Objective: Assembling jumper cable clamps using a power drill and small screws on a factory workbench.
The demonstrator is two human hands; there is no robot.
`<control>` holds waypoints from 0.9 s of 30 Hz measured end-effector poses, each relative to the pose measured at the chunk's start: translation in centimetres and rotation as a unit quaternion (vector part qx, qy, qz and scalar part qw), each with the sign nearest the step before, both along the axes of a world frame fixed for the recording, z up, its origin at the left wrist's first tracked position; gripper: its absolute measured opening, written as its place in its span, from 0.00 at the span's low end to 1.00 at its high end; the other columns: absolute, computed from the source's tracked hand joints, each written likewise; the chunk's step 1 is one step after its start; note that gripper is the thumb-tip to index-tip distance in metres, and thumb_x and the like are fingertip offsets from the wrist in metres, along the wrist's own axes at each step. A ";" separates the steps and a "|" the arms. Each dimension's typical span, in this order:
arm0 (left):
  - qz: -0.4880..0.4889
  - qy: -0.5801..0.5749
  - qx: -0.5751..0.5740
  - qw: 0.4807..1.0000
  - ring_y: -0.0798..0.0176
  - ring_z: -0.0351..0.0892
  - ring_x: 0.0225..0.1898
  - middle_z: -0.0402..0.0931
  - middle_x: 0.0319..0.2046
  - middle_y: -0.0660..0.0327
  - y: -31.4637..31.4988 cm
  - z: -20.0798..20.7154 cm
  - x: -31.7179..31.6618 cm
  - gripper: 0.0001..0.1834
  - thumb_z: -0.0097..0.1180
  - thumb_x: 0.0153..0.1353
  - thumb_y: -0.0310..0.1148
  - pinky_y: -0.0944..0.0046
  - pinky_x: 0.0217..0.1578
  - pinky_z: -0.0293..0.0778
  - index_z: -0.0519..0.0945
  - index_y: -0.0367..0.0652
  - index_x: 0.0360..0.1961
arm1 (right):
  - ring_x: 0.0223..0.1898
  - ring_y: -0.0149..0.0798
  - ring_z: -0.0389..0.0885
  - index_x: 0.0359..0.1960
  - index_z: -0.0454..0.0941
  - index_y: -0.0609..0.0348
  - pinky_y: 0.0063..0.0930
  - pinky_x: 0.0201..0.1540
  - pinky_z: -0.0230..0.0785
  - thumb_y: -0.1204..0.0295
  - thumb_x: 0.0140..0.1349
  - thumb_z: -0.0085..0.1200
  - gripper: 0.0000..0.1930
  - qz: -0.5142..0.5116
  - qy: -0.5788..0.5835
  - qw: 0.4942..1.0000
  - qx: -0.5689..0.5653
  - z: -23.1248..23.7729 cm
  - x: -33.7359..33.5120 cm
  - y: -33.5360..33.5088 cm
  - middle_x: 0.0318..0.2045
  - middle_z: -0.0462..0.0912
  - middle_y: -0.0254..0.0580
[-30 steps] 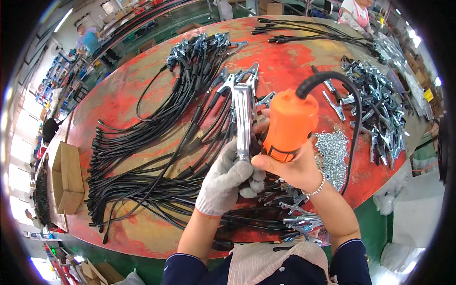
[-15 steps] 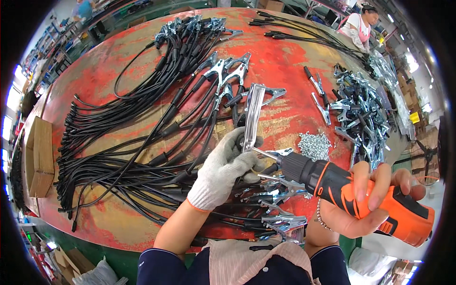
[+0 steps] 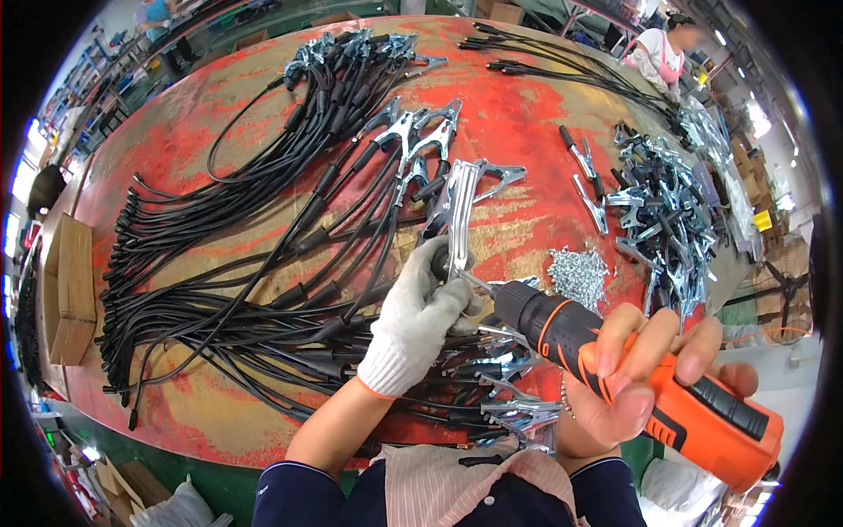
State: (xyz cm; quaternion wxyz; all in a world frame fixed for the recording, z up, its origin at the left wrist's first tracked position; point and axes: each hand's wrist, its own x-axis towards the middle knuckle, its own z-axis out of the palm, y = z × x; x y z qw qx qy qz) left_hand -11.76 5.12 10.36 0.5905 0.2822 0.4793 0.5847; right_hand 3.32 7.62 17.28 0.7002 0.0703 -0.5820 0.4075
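In a white knit glove, my left hand is closed around a silvery metal spring clamp, which stands up above the fingers. My bare right hand wraps round an orange and black electric screwdriver. Its thin bit reaches left to the clamp's lower end, beside my gloved thumb; the exact contact there is too small to tell. Black cables with clamps on their ends lie just below and right of my left hand. A small heap of silver screws sits beyond the screwdriver's chuck.
Bundles of black cables spread over the left of the red, worn table. A pile of loose clamps lies at the right. An open cardboard box stands at the left edge. Another person is at the far right.
The screwdriver and my right hand have shifted left and slightly down. The clamp in my left hand has turned a little, and that hand has moved slightly right.
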 end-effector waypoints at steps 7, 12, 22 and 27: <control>-0.017 -0.014 -0.028 0.999 0.72 0.73 0.35 0.71 0.44 0.58 0.5 -0.6 -0.1 0.25 0.50 0.61 0.25 0.72 0.30 0.74 0.60 0.32 0.59 | 0.24 0.35 0.70 0.63 0.56 0.33 0.36 0.28 0.69 0.92 0.46 0.55 0.45 -0.001 -0.029 1.000 -0.004 -0.4 -0.1 0.5 0.42 0.67 0.38; -0.040 -0.001 -0.014 0.999 0.71 0.73 0.33 0.72 0.43 0.58 1.0 -0.8 -0.1 0.25 0.49 0.62 0.26 0.72 0.31 0.74 0.60 0.31 0.58 | 0.23 0.28 0.66 0.56 0.63 0.38 0.28 0.27 0.66 0.86 0.46 0.60 0.36 -0.065 -0.025 0.997 -0.029 0.3 -1.1 0.1 0.37 0.66 0.27; 0.157 0.512 0.173 0.826 0.54 0.78 0.22 0.77 0.23 0.55 -0.3 2.2 -4.0 0.24 0.56 0.56 0.37 0.59 0.24 0.72 0.71 0.38 0.52 | 0.33 0.30 0.77 0.51 0.67 0.55 0.26 0.36 0.74 0.84 0.48 0.64 0.28 0.017 -0.148 0.944 -0.295 -1.3 -0.2 2.1 0.36 0.77 0.36; 0.123 0.593 0.281 0.745 0.52 0.77 0.20 0.78 0.26 0.52 -1.0 2.8 -2.7 0.27 0.59 0.52 0.37 0.60 0.25 0.73 0.73 0.35 0.52 | 0.38 0.30 0.80 0.49 0.68 0.61 0.26 0.40 0.77 0.84 0.46 0.66 0.27 0.044 -0.203 0.917 -0.341 -4.0 -3.3 1.9 0.35 0.80 0.36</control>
